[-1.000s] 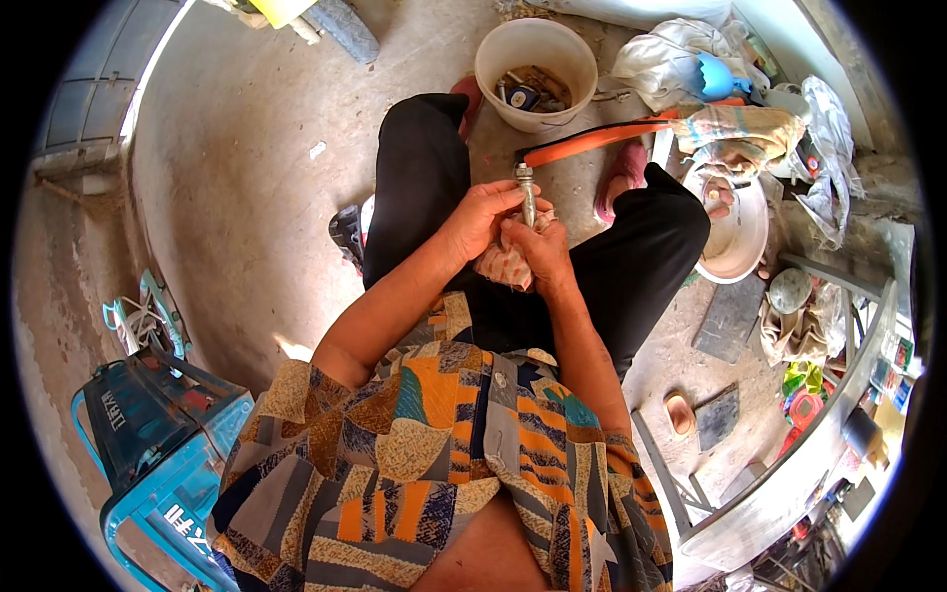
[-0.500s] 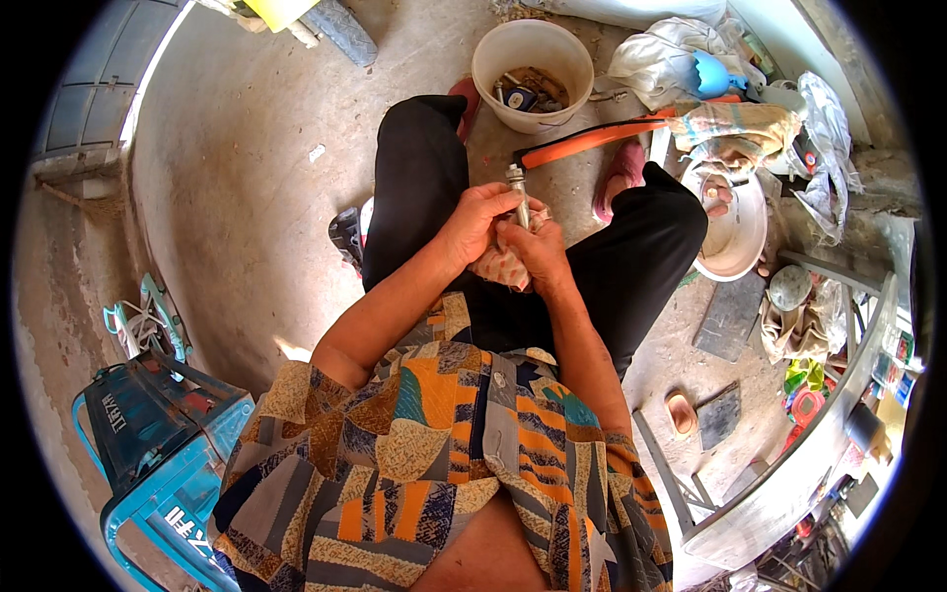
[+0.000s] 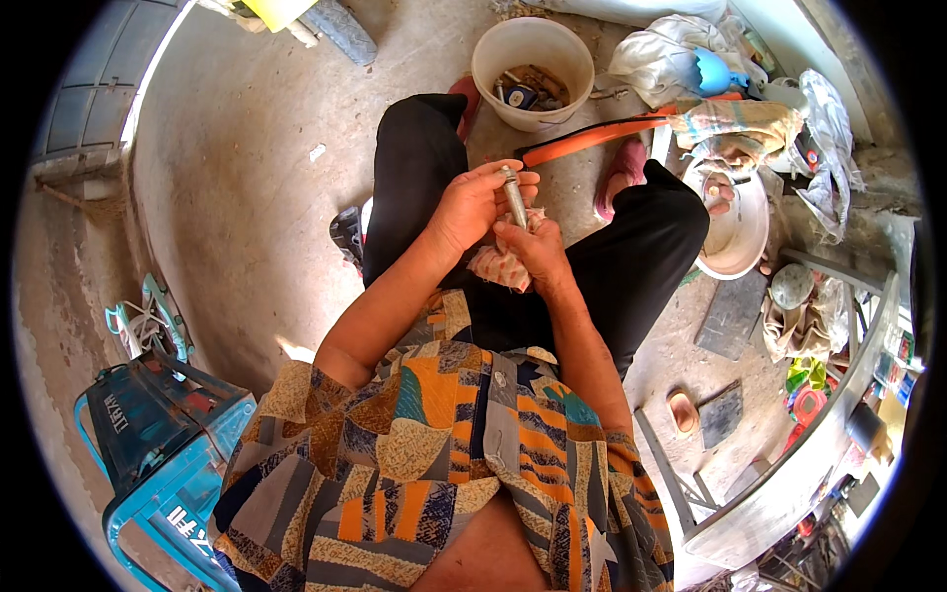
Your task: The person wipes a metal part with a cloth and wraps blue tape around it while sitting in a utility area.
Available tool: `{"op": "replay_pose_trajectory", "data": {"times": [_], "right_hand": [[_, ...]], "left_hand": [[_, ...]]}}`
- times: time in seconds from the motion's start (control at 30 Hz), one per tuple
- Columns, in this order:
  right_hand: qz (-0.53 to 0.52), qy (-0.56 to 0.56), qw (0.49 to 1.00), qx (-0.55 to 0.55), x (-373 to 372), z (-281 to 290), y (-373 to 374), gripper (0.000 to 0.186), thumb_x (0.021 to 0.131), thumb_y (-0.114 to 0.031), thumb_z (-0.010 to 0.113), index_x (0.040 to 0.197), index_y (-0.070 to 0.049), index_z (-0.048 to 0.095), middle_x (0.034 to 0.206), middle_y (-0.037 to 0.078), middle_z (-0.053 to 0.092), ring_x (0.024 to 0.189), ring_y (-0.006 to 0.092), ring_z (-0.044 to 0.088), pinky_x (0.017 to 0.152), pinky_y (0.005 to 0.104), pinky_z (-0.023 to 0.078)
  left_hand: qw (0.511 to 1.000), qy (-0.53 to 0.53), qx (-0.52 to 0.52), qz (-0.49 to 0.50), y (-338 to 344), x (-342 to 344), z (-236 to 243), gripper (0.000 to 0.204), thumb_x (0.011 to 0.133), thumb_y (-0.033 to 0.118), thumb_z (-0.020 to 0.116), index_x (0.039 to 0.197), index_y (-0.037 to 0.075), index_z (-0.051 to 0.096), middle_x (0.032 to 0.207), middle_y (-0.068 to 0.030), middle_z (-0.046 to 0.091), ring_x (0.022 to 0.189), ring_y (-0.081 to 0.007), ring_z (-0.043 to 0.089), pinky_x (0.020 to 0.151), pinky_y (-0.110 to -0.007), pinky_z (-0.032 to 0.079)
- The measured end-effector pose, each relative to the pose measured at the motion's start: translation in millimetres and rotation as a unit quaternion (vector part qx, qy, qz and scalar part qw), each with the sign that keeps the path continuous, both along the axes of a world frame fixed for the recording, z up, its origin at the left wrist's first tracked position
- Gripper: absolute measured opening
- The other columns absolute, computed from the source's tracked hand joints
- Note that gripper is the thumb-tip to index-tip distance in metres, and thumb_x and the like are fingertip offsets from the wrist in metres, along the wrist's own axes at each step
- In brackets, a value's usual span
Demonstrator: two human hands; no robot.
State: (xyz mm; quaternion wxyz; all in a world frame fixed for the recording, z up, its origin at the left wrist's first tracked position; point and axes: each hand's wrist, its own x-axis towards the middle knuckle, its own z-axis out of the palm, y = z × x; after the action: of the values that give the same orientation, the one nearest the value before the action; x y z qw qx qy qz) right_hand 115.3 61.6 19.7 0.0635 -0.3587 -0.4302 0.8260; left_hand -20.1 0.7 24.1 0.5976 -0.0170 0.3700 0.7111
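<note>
We close our right hand [image 3: 538, 254] around a metal anchor bolt [image 3: 515, 199] and spotted rag [image 3: 497, 268], left hand [image 3: 466, 211] curled at the bolt's top; at twelve o'clock, a white bucket [image 3: 534, 120].

Left hand [image 3: 462, 211] has its fingers up at the top of a metal bolt [image 3: 516, 202], right hand [image 3: 539, 253] grips the lower end plus a spotted rag [image 3: 498, 266]. White bucket [image 3: 518, 116] of bits sits past them, long orange thing [image 3: 597, 140] nearby.
</note>
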Motion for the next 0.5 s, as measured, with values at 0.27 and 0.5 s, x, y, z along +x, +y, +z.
{"op": "replay_pose_trajectory", "data": {"times": [0.27,0.5], "right_hand": [[-0.012,-0.001,1.0,0.011,2,0,-2,0.014,0.078,-0.012,0.067,0.081,0.0,0.06,0.067,0.0,0.055,0.056,0.0079,0.049,0.051,0.0233,0.039],[-0.03,0.011,0.999,-0.003,0,-1,-2,0.016,0.078,-0.011,0.066,0.088,0.0,0.06,0.072,0.001,0.057,0.06,0.0078,0.051,0.054,0.0229,0.041]], "left_hand": [[0.993,0.099,-0.069,0.016,-2,2,-10,0.015,0.086,0.011,0.059,0.1,0.003,0.058,0.092,-0.0153,0.064,0.087,-0.0246,0.064,0.079,-0.038,0.052],[0.997,0.041,-0.06,0.002,-3,3,-7,0.021,0.089,0.015,0.056,0.104,0.001,0.057,0.094,-0.016,0.064,0.089,-0.0238,0.063,0.08,-0.038,0.051]]}}
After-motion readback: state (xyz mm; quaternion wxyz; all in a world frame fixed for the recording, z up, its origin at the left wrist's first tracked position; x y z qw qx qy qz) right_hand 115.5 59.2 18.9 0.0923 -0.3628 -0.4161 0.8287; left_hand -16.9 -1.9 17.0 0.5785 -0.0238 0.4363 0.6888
